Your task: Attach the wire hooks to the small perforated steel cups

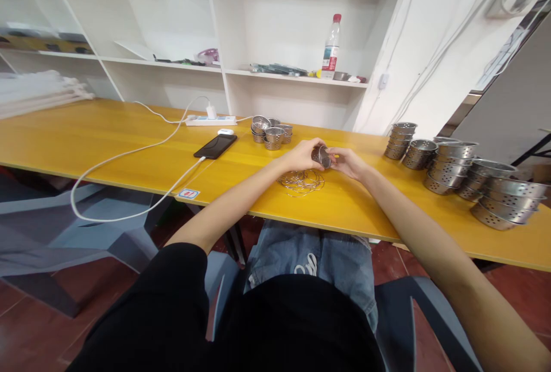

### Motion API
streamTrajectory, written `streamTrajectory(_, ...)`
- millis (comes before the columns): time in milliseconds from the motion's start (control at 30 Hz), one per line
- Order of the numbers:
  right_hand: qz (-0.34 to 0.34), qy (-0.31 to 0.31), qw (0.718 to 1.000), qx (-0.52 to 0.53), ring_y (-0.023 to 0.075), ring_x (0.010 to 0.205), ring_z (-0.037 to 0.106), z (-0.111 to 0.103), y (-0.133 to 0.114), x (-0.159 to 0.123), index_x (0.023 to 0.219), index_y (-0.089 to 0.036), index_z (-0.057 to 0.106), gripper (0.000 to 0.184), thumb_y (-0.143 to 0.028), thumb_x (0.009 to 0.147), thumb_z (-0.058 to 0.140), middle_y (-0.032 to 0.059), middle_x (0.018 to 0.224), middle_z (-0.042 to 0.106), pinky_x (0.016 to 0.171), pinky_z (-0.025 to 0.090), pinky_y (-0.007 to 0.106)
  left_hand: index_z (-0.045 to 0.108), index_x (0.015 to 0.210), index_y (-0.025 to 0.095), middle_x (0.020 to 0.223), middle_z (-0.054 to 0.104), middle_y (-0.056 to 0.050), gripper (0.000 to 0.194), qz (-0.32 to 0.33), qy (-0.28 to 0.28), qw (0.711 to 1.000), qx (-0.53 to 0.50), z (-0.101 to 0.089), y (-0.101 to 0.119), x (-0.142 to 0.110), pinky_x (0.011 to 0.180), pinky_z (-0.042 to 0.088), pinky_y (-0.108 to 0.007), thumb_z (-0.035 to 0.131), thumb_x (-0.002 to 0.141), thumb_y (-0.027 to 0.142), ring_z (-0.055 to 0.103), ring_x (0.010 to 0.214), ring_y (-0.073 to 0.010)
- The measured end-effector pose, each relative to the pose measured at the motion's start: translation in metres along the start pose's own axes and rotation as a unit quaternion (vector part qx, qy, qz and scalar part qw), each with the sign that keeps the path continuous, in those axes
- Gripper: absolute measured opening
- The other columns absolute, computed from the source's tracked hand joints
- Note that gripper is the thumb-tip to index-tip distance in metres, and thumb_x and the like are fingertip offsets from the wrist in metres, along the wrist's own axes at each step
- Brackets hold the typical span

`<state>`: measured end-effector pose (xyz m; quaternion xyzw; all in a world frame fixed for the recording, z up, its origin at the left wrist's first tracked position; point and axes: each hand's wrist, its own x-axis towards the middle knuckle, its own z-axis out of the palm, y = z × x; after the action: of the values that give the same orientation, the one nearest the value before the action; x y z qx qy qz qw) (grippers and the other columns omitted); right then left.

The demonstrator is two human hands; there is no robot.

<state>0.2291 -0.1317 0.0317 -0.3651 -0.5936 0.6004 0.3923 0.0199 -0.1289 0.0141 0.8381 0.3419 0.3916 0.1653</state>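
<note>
My left hand [303, 155] is wrapped round a small perforated metal cup [319, 158], tilted with its opening partly toward me. From the other side, the fingers of my right hand [346, 162] pinch together at the cup's rim; whether they grip the rim or a thin wire there is too small to tell. A loose tangle of thin metal wire rings [302, 182] lies on the yellow table [344, 205] just below the cup. Behind my left hand stands a small group of similar metal cups [274, 138].
Stacks of perforated cups [450, 165] line the table's right side. A black phone [216, 146] lies left, its white cable [107, 159] looping past the front edge. Behind it are a white earphone case [225, 132] and power strip [210, 120]. A bottle [331, 47] stands on the shelf.
</note>
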Motion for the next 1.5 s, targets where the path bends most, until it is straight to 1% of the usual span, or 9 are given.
streamTrajectory(267, -0.008, 0.001, 1.0, -0.011, 0.017, 0.073, 0.046, 0.002, 0.0, 0.0, 0.07, -0.021, 0.056, 0.036, -0.035, 0.064, 0.089, -0.0015, 0.066, 0.047, 0.071, 0.044, 0.033, 0.066, 0.122, 0.016, 0.122, 0.077, -0.011, 0.068, 0.003, -0.003, 1.0, 0.003, 0.0, 0.003, 0.001, 0.1, 0.056, -0.041, 0.097, 0.062, 0.026, 0.072, 0.11, -0.0265)
streamTrajectory(500, -0.009, 0.016, 1.0, 0.0, 0.0162, 0.075, 0.044, 0.004, 0.0, -0.001, 0.067, -0.02, 0.059, 0.037, -0.036, 0.059, 0.091, -0.0013, 0.067, 0.046, 0.071, 0.043, 0.031, 0.065, 0.123, 0.015, 0.124, 0.076, -0.011, 0.068, 0.008, -0.009, 1.0, -0.011, 0.0, 0.006, -0.001, 0.1, 0.056, -0.04, 0.096, 0.063, 0.022, 0.072, 0.112, -0.0266)
streamTrajectory(667, -0.014, 0.008, 1.0, -0.011, 0.0169, 0.075, 0.045, 0.001, 0.002, 0.0, 0.071, -0.021, 0.056, 0.037, -0.037, 0.062, 0.089, -0.0018, 0.067, 0.045, 0.071, 0.043, 0.032, 0.064, 0.124, 0.015, 0.124, 0.075, -0.012, 0.068, 0.015, -0.013, 1.0, -0.011, 0.0, 0.005, -0.001, 0.099, 0.056, -0.04, 0.095, 0.063, 0.02, 0.072, 0.112, -0.0267)
streamTrajectory(767, -0.024, -0.008, 0.999, -0.022, 0.0166, 0.073, 0.044, 0.0, 0.002, -0.001, 0.071, -0.022, 0.054, 0.039, -0.04, 0.065, 0.088, -0.0021, 0.068, 0.046, 0.071, 0.041, 0.032, 0.064, 0.123, 0.015, 0.123, 0.075, -0.012, 0.066, 0.027, -0.012, 1.0, 0.007, 0.001, 0.005, -0.001, 0.1, 0.056, -0.041, 0.095, 0.065, 0.022, 0.072, 0.111, -0.027)
streamTrajectory(900, -0.039, -0.065, 0.996, -0.037, 0.0152, 0.068, 0.038, -0.003, 0.001, -0.003, 0.07, -0.023, 0.052, 0.043, -0.044, 0.066, 0.089, -0.0032, 0.066, 0.044, 0.068, 0.038, 0.031, 0.062, 0.121, 0.017, 0.123, 0.073, -0.012, 0.06, 0.049, -0.006, 0.998, 0.04, 0.002, 0.007, -0.003, 0.1, 0.055, -0.043, 0.091, 0.069, 0.024, 0.071, 0.112, -0.0281)
streamTrajectory(1033, -0.038, -0.087, 0.994, -0.055, 0.016, 0.069, 0.038, -0.005, 0.0, -0.005, 0.071, -0.023, 0.053, 0.045, -0.048, 0.065, 0.09, -0.0027, 0.066, 0.044, 0.071, 0.04, 0.032, 0.061, 0.124, 0.02, 0.127, 0.07, -0.012, 0.06, 0.05, 0.0, 0.994, 0.096, 0.001, 0.012, -0.007, 0.1, 0.055, -0.044, 0.09, 0.073, 0.03, 0.068, 0.118, -0.0312)
streamTrajectory(1133, -0.038, -0.087, 0.993, -0.07, 0.0166, 0.069, 0.038, -0.004, -0.001, -0.005, 0.066, -0.023, 0.049, 0.046, -0.048, 0.066, 0.088, -0.0015, 0.065, 0.044, 0.071, 0.04, 0.032, 0.061, 0.126, 0.023, 0.127, 0.069, -0.011, 0.06, 0.034, -0.005, 0.991, 0.13, -0.001, 0.016, -0.009, 0.096, 0.056, -0.044, 0.089, 0.075, 0.035, 0.067, 0.12, -0.0332)
streamTrajectory(1233, -0.044, -0.083, 0.993, -0.069, 0.017, 0.07, 0.038, -0.003, -0.001, -0.006, 0.061, -0.023, 0.047, 0.047, -0.048, 0.066, 0.087, -0.0003, 0.066, 0.043, 0.072, 0.041, 0.032, 0.062, 0.126, 0.023, 0.128, 0.069, -0.01, 0.059, 0.025, -0.013, 0.989, 0.142, -0.004, 0.02, -0.009, 0.095, 0.055, -0.044, 0.089, 0.075, 0.036, 0.067, 0.121, -0.0339)
streamTrajectory(1500, -0.033, -0.053, 0.996, -0.068, 0.0194, 0.072, 0.04, -0.003, -0.002, -0.007, 0.056, -0.024, 0.046, 0.048, -0.047, 0.063, 0.087, 0.0015, 0.064, 0.042, 0.073, 0.045, 0.033, 0.063, 0.128, 0.024, 0.129, 0.069, -0.01, 0.055, 0.042, -0.026, 0.989, 0.138, -0.008, 0.021, -0.007, 0.099, 0.054, -0.044, 0.085, 0.08, 0.037, 0.067, 0.121, -0.0328)
